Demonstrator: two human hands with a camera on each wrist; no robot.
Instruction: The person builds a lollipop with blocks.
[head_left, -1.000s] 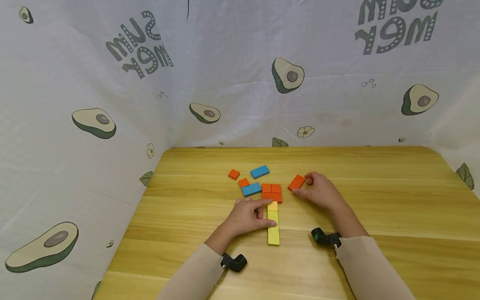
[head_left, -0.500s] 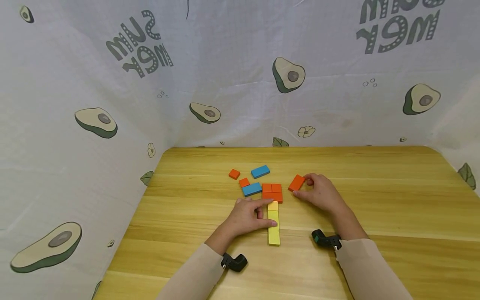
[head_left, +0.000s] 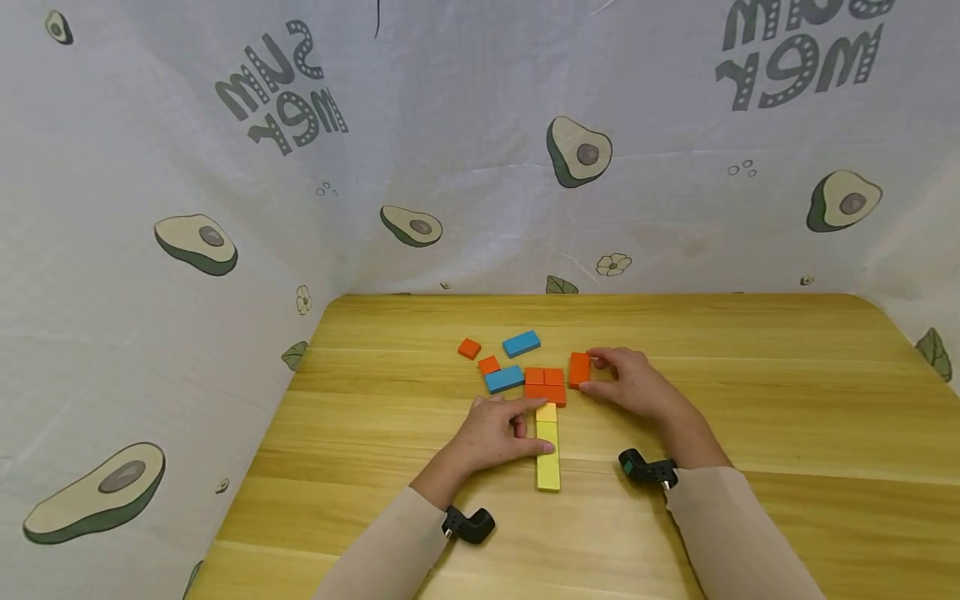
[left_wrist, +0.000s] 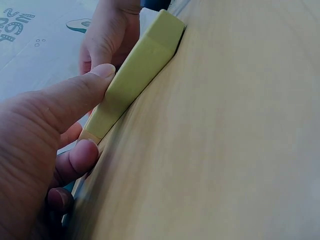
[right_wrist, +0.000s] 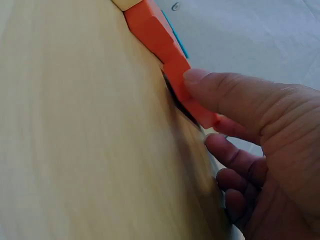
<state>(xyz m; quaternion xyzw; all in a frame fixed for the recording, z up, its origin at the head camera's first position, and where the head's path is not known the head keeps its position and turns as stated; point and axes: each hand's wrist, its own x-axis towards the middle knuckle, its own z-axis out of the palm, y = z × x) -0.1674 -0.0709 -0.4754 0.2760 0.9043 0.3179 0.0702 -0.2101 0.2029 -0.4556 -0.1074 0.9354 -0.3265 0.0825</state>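
Observation:
In the head view, my right hand [head_left: 630,383] pinches an orange-red rectangular block [head_left: 580,370] between thumb and index finger, just right of a patch of joined orange-red blocks [head_left: 545,393]. The right wrist view shows the thumb on that block's face. My left hand [head_left: 491,433] rests over a column of a long yellow block [head_left: 548,471] and a small yellow-orange block [head_left: 546,412] below the patch. Its thumb touches the long block. The straight index finger reaches the seam between the small block and the patch; the other fingers are partly hidden.
Left of the patch lie two blue blocks, one [head_left: 505,379] touching a small orange-red block [head_left: 488,365] and one [head_left: 521,343] farther back. Another small orange-red block [head_left: 469,348] sits at the far left. A printed white curtain [head_left: 480,125] stands behind the wooden table [head_left: 750,375].
My right hand has moved left with the orange-red block, turning it from slanted to nearly straight and bringing it closer to the patch. The left hand has stayed in place.

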